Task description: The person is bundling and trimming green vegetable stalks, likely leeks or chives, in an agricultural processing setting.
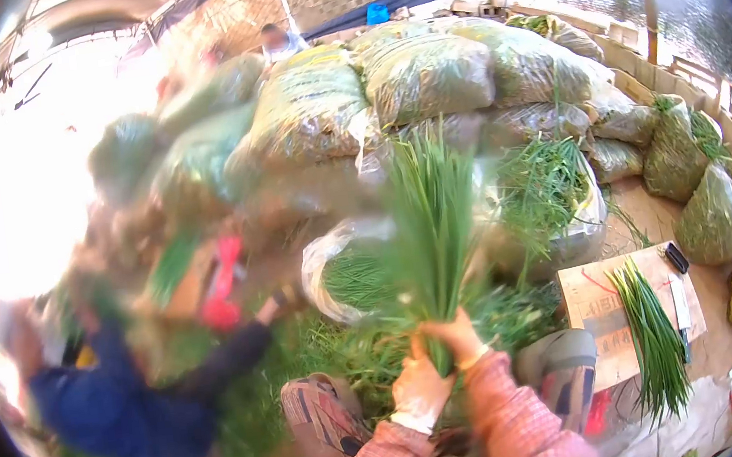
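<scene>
A tall bunch of long green stalks (pixel 436 220) stands upright in front of me, its tips blurred. Around its lower end my left hand (pixel 422 383), in a pale glove, is closed. My right hand (pixel 458 337) wraps the same bunch just above and to the right, touching the left. Loose greens (pixel 353 352) lie below and around the bunch. To the right, a second bundle of green stalks (pixel 651 336) rests across a flat cardboard piece (pixel 600 319), beside a dark object (pixel 675 258) at its upper corner.
Full plastic sacks (pixel 428 72) are piled across the back. Open bags of greens (pixel 547 190) stand just ahead. A person in dark blue (pixel 124 400) sits at the left. More sacks (pixel 710 221) line the right wall.
</scene>
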Motion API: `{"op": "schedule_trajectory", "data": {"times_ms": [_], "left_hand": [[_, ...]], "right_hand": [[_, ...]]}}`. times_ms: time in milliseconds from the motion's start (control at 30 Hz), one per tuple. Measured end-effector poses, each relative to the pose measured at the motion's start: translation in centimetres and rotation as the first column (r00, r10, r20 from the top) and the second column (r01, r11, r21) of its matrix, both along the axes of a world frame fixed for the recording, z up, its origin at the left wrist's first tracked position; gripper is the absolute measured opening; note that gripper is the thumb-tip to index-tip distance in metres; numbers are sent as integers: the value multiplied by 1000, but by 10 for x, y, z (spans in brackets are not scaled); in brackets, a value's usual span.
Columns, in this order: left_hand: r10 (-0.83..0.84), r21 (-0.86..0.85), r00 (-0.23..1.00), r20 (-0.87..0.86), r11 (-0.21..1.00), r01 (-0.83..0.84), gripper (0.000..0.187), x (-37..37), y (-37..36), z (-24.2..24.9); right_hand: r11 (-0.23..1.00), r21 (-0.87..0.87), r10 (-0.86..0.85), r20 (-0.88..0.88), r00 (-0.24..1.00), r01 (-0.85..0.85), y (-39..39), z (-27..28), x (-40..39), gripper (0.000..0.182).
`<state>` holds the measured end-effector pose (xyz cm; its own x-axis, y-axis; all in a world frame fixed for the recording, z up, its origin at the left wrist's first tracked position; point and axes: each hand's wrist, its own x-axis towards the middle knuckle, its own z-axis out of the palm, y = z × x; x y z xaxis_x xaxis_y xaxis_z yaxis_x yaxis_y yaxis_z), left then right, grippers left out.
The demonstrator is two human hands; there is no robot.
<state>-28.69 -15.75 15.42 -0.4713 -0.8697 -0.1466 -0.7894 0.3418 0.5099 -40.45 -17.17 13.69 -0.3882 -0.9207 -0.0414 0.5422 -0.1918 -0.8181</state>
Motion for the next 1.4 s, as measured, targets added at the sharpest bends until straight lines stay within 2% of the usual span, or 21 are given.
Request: {"op": "schedule_trajectory", "data": {"times_ms": [100,133,200,267,333,400,467,533,600,667,700,800,900,1000,1033,1133,1167,1233,1267,1333,1400], "left_hand": [[-95,4,995,-2,995,95,95,0,20,30],[-314,23,944,-98,948,317,94,12,9,24],[-671,-6,684,-286,715,699,92,58,-36,5],[-442,396,827,-348,730,557,88,106,-80,54],[-55,578,882,-468,735,353,82,136,-108,100],[-83,253,453,-888,733,631,87,121,-122,92],[-52,262,440,-896,739,621,103,97,-148,44],[43,270,314,-948,629,729,99,59,-156,1],[158,213,149,-976,553,806,91,35,-123,29],[275,177,39,-961,497,849,85,14,-94,71],[332,162,-5,-943,475,865,83,8,-89,85],[219,222,100,-971,656,722,87,9,-93,95],[253,315,190,-949,698,643,82,12,-100,97],[-14,220,291,-957,622,752,70,15,-140,83],[232,366,284,-930,637,679,43,14,-130,81],[314,463,353,-881,725,510,22,12,-122,95],[329,407,242,-913,686,603,19,11,-116,103],[263,316,183,-947,676,665,20,5,-115,111],[223,261,146,-964,671,694,20,2,-114,116],[183,255,180,-967,765,591,25,-6,-98,133],[130,231,222,-966,822,521,29,-12,-87,148]], "right_hand": [[995,-65,77,-59,995,-81,18,21,-17,52],[987,-86,132,-89,987,-139,24,29,-24,58],[970,-85,218,-107,970,-227,36,42,-36,62],[946,-110,286,-161,945,-305,43,40,-48,62],[906,-98,404,-93,910,-412,49,30,-56,63],[832,-130,532,-90,842,-540,40,10,-57,64],[782,-172,585,-127,801,-599,33,5,-41,68],[706,-188,678,-98,728,-683,16,-26,-28,67],[648,-185,754,17,657,-739,28,4,-13,55],[483,-90,867,192,461,-871,27,-12,-9,49],[512,26,827,253,501,-859,32,-11,-5,52],[434,-47,860,320,398,-900,34,-22,-4,50],[447,-78,857,323,402,-891,32,-31,-7,51],[451,-25,851,315,421,-892,30,-27,-14,53],[452,0,851,301,431,-892,29,-24,-17,54],[486,100,847,189,496,-868,24,-3,-25,60],[500,112,851,123,511,-859,21,-4,-27,61],[512,99,858,-31,512,-853,13,-12,-34,62],[494,148,869,-67,490,-857,14,-10,-41,75],[553,79,826,-180,534,-829,17,5,-47,82],[694,33,715,-153,682,-719,31,16,-53,85]]}}
